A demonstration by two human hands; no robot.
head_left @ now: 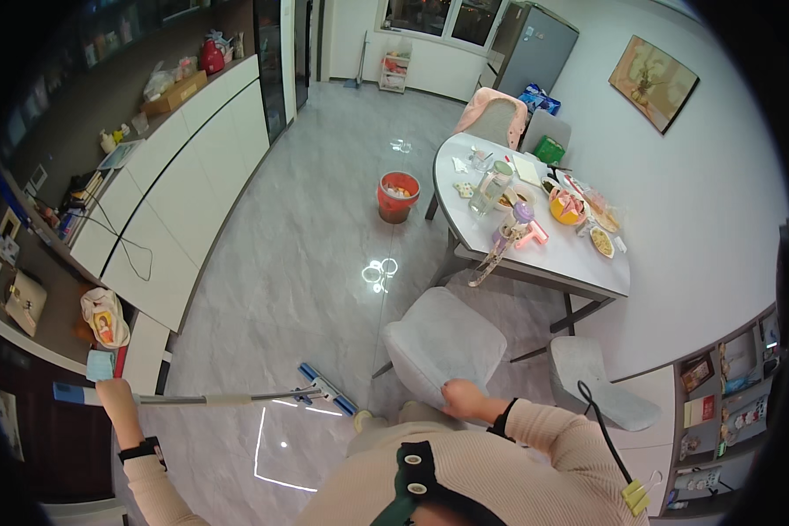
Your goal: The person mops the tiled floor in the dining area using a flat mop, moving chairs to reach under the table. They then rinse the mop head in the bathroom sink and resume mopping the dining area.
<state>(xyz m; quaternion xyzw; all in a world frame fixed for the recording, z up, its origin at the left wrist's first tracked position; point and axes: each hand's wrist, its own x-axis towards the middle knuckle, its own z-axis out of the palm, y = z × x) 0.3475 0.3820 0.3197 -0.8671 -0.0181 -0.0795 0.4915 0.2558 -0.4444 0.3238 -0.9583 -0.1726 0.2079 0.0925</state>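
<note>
My left hand [118,408] is closed round the pole of a flat mop [210,400], near its blue and white grip end. The mop's blue head [329,390] rests on the grey tiled floor in front of my feet. My right hand [465,400] is closed on the near edge of a grey upholstered chair [443,337]; some of its fingers are hidden. This chair stands between me and the table. A light blue cloth [101,365] shows just beyond my left hand.
A white table [552,259] at the right bears a jug, bowls and dishes. Another grey chair [587,377] stands right of me. A red bucket [398,197] with contents sits on the floor ahead. White cabinets [175,184] line the left; a fridge [535,53] stands far back.
</note>
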